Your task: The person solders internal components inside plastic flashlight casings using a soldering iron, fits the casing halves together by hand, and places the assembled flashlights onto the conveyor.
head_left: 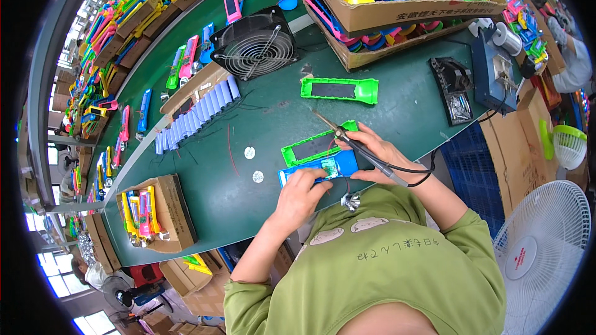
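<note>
Holding blue casing (pixel 347 162): left hand (pixel 298 195), fingers curled over it.
Soldering iron (pixel 357 144): pinched, right hand (pixel 377 149).
Casing's place: on table (pixel 217 226), wearer's side of black fan (pixel 255 49).
Small carton (pixel 180 211): bright casings, lower left of fan.
Stacked cartons (pixel 372 20): coloured casings, right of fan.
Black tray (pixel 441 84): silvery pieces (pixel 460 109), farther right.

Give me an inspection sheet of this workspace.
Surface: smooth dark-green benchtop with round white discs.
Job's things: oblong blue plastic housing bearing a green circuit board; oblong green plastic shell beyond it.
Clutter: row of pale-purple cylinders; square black fan with metal grille.
Hands: left hand touches the blue housing; right hand holds a dark-handled soldering iron with pointed metal tip.
Cables: black cord runs from the iron; thin red wire lies loose.
Surroundings: big round white fan at right; brown cardboard box of colourful plastic parts.
</note>
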### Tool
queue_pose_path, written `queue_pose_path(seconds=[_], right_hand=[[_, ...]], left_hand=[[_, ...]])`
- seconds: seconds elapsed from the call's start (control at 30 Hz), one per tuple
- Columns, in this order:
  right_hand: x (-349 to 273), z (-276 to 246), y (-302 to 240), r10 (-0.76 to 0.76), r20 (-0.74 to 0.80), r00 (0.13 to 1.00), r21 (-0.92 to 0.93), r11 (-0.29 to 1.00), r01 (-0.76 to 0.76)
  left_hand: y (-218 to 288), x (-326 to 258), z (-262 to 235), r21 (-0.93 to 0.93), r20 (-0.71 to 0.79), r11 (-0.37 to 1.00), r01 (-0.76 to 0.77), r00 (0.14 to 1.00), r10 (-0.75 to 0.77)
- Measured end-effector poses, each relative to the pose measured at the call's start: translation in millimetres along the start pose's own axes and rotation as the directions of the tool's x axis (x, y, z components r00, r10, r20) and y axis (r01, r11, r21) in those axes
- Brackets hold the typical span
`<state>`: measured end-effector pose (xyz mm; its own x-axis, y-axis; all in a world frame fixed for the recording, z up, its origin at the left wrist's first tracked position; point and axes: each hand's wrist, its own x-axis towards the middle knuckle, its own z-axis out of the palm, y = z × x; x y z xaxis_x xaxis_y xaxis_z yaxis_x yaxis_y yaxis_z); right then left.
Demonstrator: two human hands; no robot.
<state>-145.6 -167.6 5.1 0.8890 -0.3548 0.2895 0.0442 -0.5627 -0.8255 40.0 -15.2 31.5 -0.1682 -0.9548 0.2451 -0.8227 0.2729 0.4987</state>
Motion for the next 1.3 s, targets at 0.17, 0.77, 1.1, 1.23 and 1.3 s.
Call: queue_pose_path(seconds=[0.17, 0.77, 1.1, 1.23, 1.3], right_hand=[[-7.8, 7.1, -1.5, 0.125, -0.034, 0.992, 0.041, 0.991, -0.124], [-15.4, -24.6, 2.7, 0.632, -0.329, 0.702, 0.625, 0.703, -0.34], [-12.5, -12.0, 23.2, 0.592, -0.316, 0.742, 0.576, 0.741, -0.345], [-10.9, -11.2, 20.1, 0.588, -0.331, 0.738, 0.604, 0.733, -0.313], [-11.3, -10.5, 20.2, 0.598, -0.333, 0.729, 0.614, 0.724, -0.314]], left_hand=[[4.5, 32.7, 14.3, -0.211, -0.339, 0.911, 0.355, 0.847, -0.409], [-9.4, 62.9, 31.2, 0.103, -0.142, 0.897, 0.43, 0.899, -0.414], [-9.1, 62.5, 33.2, 0.114, -0.18, 0.889, 0.444, 0.889, -0.421], [-8.9, 62.7, 31.8, 0.127, -0.163, 0.89, 0.438, 0.894, -0.416], [-9.3, 63.2, 32.0, 0.127, -0.155, 0.892, 0.434, 0.897, -0.415]])
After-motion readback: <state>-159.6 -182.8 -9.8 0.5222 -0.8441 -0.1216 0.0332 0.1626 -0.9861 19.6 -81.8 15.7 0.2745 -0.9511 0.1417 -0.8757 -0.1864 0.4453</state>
